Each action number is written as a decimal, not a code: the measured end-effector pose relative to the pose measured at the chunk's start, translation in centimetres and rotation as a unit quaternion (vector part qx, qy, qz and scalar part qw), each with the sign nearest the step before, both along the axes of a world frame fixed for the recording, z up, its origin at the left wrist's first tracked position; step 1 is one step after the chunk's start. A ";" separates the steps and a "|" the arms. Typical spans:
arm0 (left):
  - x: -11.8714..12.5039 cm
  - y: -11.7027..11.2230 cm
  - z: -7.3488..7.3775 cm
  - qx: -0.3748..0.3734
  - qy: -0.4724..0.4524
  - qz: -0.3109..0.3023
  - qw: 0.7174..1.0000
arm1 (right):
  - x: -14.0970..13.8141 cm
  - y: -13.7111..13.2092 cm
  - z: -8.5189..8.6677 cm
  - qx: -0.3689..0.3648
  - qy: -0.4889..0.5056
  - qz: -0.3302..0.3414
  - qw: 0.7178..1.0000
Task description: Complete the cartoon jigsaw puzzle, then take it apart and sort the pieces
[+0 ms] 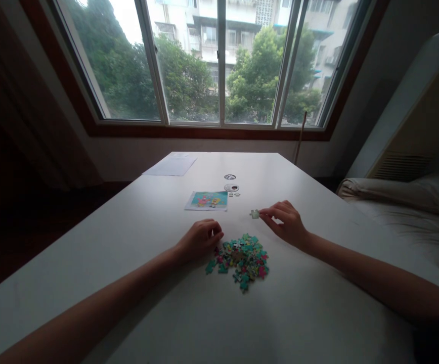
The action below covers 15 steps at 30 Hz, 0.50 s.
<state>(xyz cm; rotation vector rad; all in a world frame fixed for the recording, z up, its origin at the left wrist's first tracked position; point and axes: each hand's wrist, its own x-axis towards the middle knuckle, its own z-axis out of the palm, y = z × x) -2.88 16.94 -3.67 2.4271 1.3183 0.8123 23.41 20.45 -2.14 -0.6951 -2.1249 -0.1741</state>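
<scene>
A heap of jigsaw puzzle pieces [244, 258], mostly teal with bits of pink, yellow and green, lies on the white table. Between thumb and fingertips, my right hand [286, 222] pinches a pale green puzzle piece [255, 214], beyond the heap's right side. My left hand [201, 239] rests at the heap's left edge with its fingers curled; what they hold, if anything, is hidden. Beyond it lies a colourful cartoon picture sheet [208, 200] with a teal background.
Two small round black-and-white items [231, 187] lie past the picture, with two small loose pieces [234, 194] close by. White paper [170, 165] covers the table's far left corner. The white table [128, 242] reaches toward a window [219, 65]; a covered seat [412, 212] stands at right.
</scene>
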 end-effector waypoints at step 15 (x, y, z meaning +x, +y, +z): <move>-0.2 0.3 0.1 -0.017 -0.022 0.004 1.000 | 0.2 0.7 -0.4 -0.016 -0.052 -0.037 0.998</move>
